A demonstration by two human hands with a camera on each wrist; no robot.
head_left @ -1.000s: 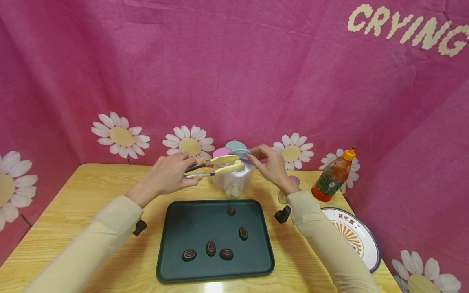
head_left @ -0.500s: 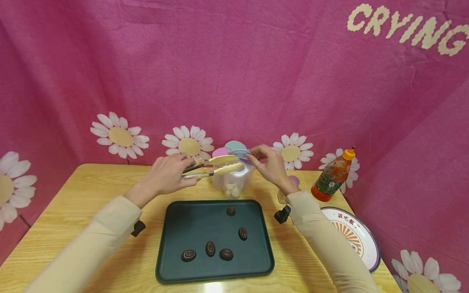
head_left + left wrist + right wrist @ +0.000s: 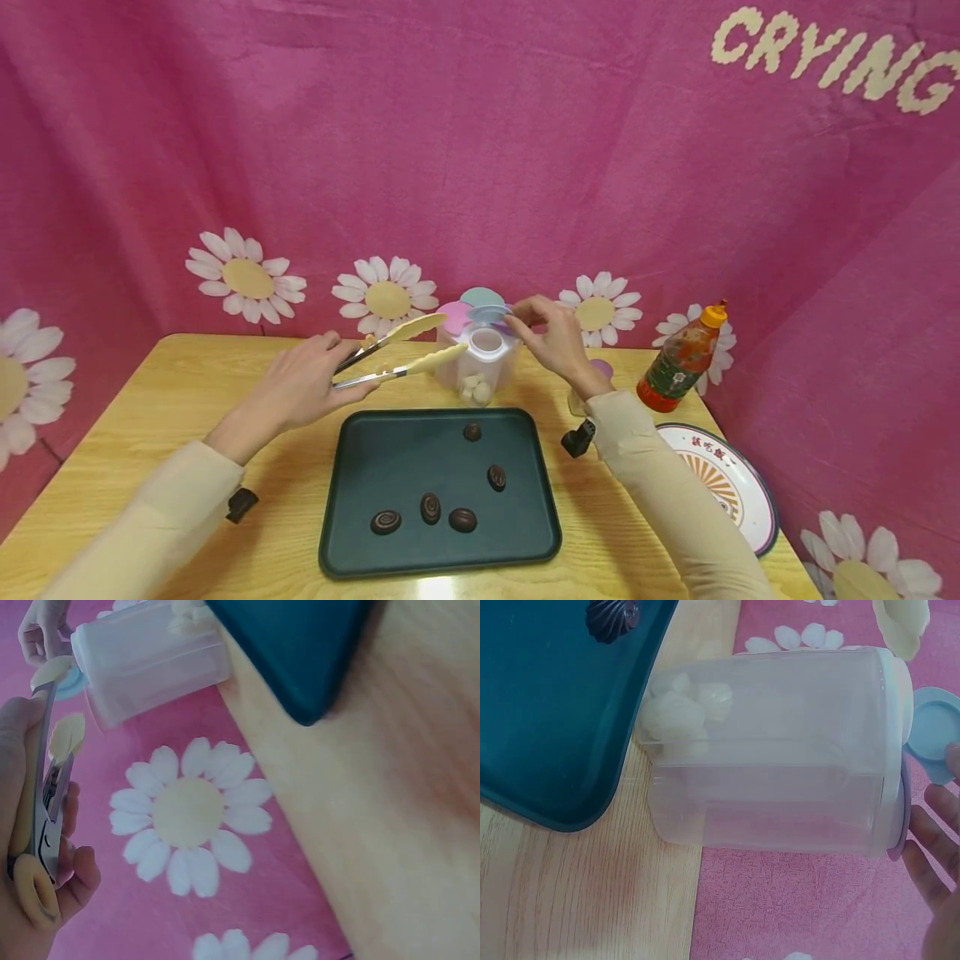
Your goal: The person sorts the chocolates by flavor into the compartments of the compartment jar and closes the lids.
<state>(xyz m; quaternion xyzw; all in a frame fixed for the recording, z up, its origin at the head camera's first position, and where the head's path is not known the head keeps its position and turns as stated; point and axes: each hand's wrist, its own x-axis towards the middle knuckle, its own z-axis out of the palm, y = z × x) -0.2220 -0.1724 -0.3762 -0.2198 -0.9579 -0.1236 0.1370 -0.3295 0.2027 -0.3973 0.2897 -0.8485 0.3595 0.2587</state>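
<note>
In the head view my left hand [image 3: 296, 387] grips metal tongs with pale yellow tips [image 3: 431, 360]. The two arms are spread apart with nothing between them, left of a translucent lidded container [image 3: 497, 375]. My right hand [image 3: 551, 333] pinches the raised light blue lid [image 3: 489, 313] at its edge, leaving a round opening uncovered. Several cream-coloured lumps [image 3: 673, 716] lie at the bottom of the front compartment in the right wrist view. Pink, green and purple lids on the other compartments are down. The purple one is partly hidden by my right hand.
A dark green tray [image 3: 405, 454] with several brown shaped chocolates [image 3: 462, 521] lies in front of the container. At the right stand a red sauce bottle [image 3: 678, 362], a patterned plate [image 3: 753, 508] and a small purple-topped jar [image 3: 577, 404] behind my right arm.
A cream lump between the tong tips dropped into the container's front compartment. My left hand then drew the tongs left, spread wider. My right hand stayed on the lid.
</note>
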